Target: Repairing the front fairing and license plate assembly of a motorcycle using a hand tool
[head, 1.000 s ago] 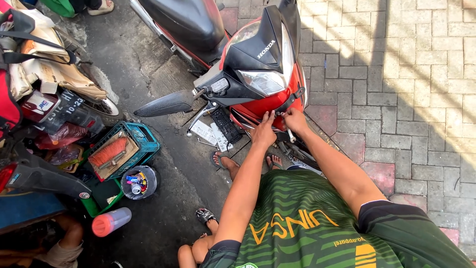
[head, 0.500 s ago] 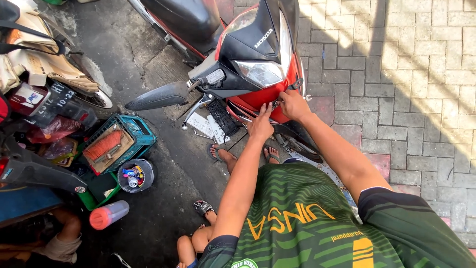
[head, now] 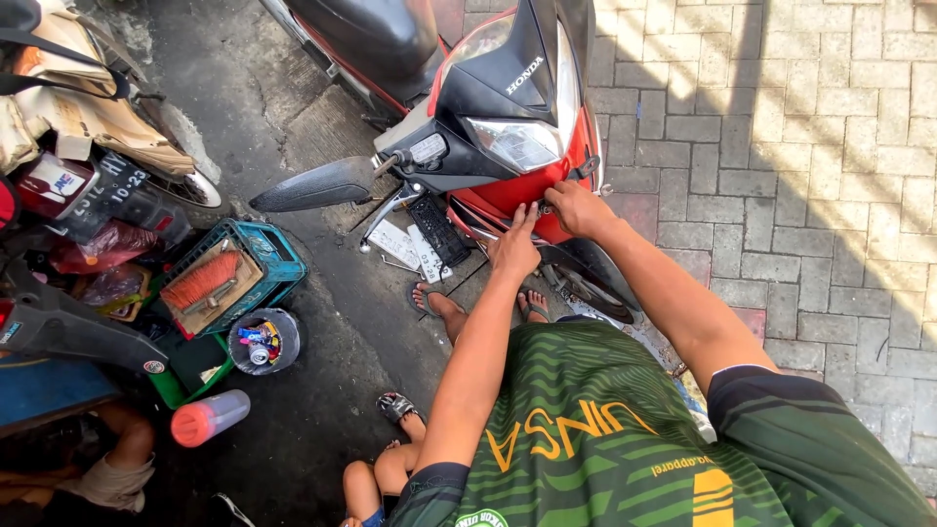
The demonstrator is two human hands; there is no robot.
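Observation:
A red and black motorbike [head: 488, 117] stands in front of me, its headlight facing me. My left hand [head: 515, 249] reaches under the red front panel [head: 508, 195], fingers pressed against its lower edge. My right hand [head: 576, 208] rests on the same panel a little to the right, fingers curled at a small fastener; what it pinches is too small to tell. My feet in sandals [head: 532, 304] stand by the front wheel [head: 595, 278].
A teal crate [head: 278, 259] with a brush, a round tin of small parts [head: 262, 342] and a pink-capped bottle [head: 207, 418] lie on the dark ground at left. Another bike [head: 107, 127] is far left. Someone's legs [head: 390, 468] and sandal are below. Paving bricks spread right.
The view has shifted and come closer to the bike. Both hands stay on the red front panel, the right one moving slightly up and right along it.

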